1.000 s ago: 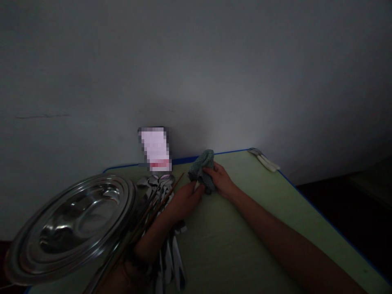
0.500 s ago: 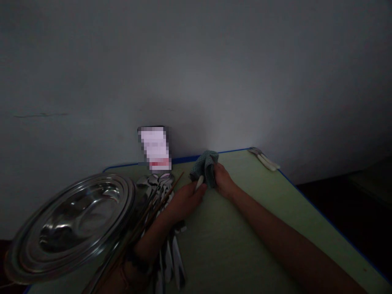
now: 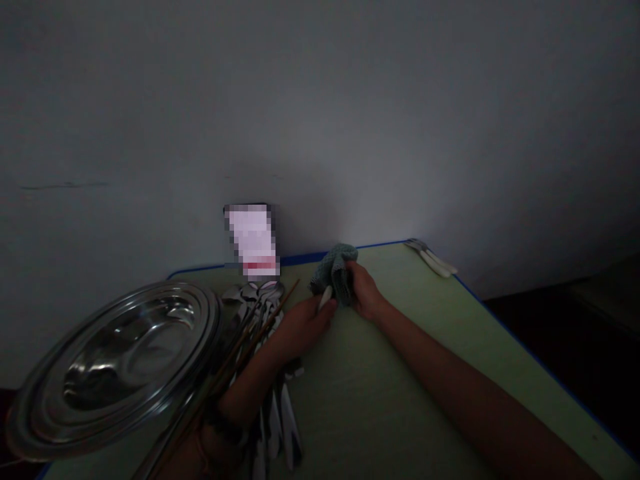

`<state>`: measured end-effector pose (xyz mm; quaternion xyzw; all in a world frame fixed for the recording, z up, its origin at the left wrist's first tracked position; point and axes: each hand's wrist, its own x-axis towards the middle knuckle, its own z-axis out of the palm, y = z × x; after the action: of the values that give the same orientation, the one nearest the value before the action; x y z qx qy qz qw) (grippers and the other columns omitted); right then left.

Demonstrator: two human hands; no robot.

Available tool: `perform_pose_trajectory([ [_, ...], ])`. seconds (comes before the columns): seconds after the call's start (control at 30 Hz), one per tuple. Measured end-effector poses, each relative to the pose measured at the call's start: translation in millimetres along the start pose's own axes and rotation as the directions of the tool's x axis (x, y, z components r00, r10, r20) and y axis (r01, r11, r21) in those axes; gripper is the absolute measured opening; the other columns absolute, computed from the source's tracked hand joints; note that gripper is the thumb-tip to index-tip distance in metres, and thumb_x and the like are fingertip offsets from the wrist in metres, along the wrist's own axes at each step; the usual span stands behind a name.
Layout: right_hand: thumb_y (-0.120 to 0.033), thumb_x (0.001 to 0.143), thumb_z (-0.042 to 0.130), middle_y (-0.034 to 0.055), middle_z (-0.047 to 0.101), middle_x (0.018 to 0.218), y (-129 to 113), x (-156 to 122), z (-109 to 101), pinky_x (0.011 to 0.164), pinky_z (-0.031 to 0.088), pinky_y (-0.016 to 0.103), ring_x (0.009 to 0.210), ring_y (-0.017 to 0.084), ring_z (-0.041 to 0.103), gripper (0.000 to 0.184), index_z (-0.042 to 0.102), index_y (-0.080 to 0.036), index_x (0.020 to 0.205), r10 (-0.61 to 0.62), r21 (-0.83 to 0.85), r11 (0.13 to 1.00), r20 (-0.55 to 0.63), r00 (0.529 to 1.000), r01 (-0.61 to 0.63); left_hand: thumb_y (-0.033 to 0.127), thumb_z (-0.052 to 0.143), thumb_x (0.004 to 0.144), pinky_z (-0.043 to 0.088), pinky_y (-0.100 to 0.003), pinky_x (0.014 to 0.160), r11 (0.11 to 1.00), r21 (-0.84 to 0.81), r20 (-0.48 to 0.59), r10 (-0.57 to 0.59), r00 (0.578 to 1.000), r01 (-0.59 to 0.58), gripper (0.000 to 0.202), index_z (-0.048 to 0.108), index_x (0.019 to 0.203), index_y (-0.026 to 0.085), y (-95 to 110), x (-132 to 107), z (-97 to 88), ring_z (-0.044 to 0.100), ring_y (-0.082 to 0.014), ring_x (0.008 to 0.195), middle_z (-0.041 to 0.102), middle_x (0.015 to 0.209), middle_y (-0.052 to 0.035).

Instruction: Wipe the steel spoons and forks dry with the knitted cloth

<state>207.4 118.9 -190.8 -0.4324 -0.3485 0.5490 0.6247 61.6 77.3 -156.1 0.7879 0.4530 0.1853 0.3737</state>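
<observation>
Since a second ago the grey-green cloth (image 3: 334, 267) has turned over: its standing tip has folded into a rounded bunch, the right hand (image 3: 366, 292) has slid round to its right side, and more of the white handle (image 3: 326, 298) now shows. Right hand first, then: fingers closed on the cloth, gripping its right side, with a fold hanging down just beside them. Over to the left hand (image 3: 303, 327), and it's clasping that white handle between thumb and fingers; the far end runs up to the cloth and is lost from sight there. Both hands work close together, over the far middle of the green counter (image 3: 365, 393). A dark band (image 3: 226, 423) circles the left wrist.

Moving out leftward, a crowded heap of metal cutlery (image 3: 273, 300) lies under and beside the left forearm, spoon heads at the far end, handles pointing near. Thin brown sticks (image 3: 291, 293) lie slantwise across it. Further left, a broad shiny metal basin (image 3: 43, 417) with stepped rims takes up that side. Just beyond the cutlery, a phone (image 3: 254, 237) leans on the pale wall (image 3: 400, 133), its bright screen blurred out. And across at the far right corner, white-handled forks (image 3: 434, 262) lie together, well apart from the hands.
</observation>
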Motion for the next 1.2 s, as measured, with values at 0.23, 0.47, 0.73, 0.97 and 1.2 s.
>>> perform_pose_trajectory([
  [0.23, -0.037, 0.066, 0.055, -0.0024, 0.060, 0.060, -12, -9, 8, 0.066, 0.039, 0.025, 0.070, 0.015, 0.053, 0.018, 0.058, -0.020, 0.059, -0.015, -0.030, 0.999, -0.007, 1.000, 0.015, 0.045, 0.033, 0.087, 0.043, -0.027, 0.059, 1.000, 0.004, -0.003, 0.004, 1.000, -0.004, 0.038, 0.056, 0.075, 0.018, 1, 0, 0.2, 0.057, -0.0189, 0.064, 0.054, 0.058, 0.0000],
  [0.47, -0.038, 0.066, 0.054, -0.0015, 0.061, 0.061, -12, -9, 8, 0.066, 0.039, 0.026, 0.075, 0.017, 0.056, 0.019, 0.058, -0.020, 0.062, -0.009, -0.031, 0.999, 0.025, 1.000, 0.010, 0.044, 0.032, 0.088, 0.042, -0.027, 0.057, 1.000, 0.012, 0.004, -0.003, 1.000, 0.003, 0.038, 0.055, 0.073, 0.018, 1, 0, 0.6, 0.056, -0.0184, 0.062, 0.055, 0.058, -0.0001],
  [0.73, -0.037, 0.067, 0.054, -0.0015, 0.061, 0.062, -11, -8, 8, 0.067, 0.040, 0.026, 0.075, 0.017, 0.056, 0.018, 0.058, -0.020, 0.062, -0.011, -0.026, 1.000, 0.033, 0.999, 0.012, 0.044, 0.032, 0.089, 0.041, -0.028, 0.058, 1.000, 0.022, -0.001, 0.000, 1.000, 0.000, 0.038, 0.054, 0.071, 0.019, 0, 0, 1.5, 0.056, -0.0189, 0.063, 0.054, 0.057, -0.0002],
  [0.97, -0.036, 0.067, 0.054, -0.0018, 0.061, 0.060, -11, -9, 9, 0.067, 0.041, 0.027, 0.075, 0.017, 0.057, 0.018, 0.057, -0.021, 0.060, -0.006, -0.023, 1.000, 0.020, 1.000, 0.006, 0.042, 0.032, 0.089, 0.041, -0.028, 0.059, 0.999, 0.033, -0.005, -0.001, 1.000, 0.001, 0.036, 0.054, 0.073, 0.018, 2, -1, 0.7, 0.057, -0.0201, 0.065, 0.054, 0.058, -0.0004],
  [1.2, -0.037, 0.067, 0.054, -0.0016, 0.062, 0.059, -11, -9, 9, 0.069, 0.041, 0.027, 0.074, 0.017, 0.058, 0.018, 0.058, -0.020, 0.061, 0.008, -0.015, 1.000, 0.039, 0.999, -0.008, 0.043, 0.032, 0.089, 0.042, -0.029, 0.060, 0.999, 0.035, 0.002, -0.003, 1.000, 0.003, 0.037, 0.056, 0.076, 0.018, -2, 0, 2.3, 0.057, -0.0202, 0.065, 0.056, 0.060, -0.0011],
])
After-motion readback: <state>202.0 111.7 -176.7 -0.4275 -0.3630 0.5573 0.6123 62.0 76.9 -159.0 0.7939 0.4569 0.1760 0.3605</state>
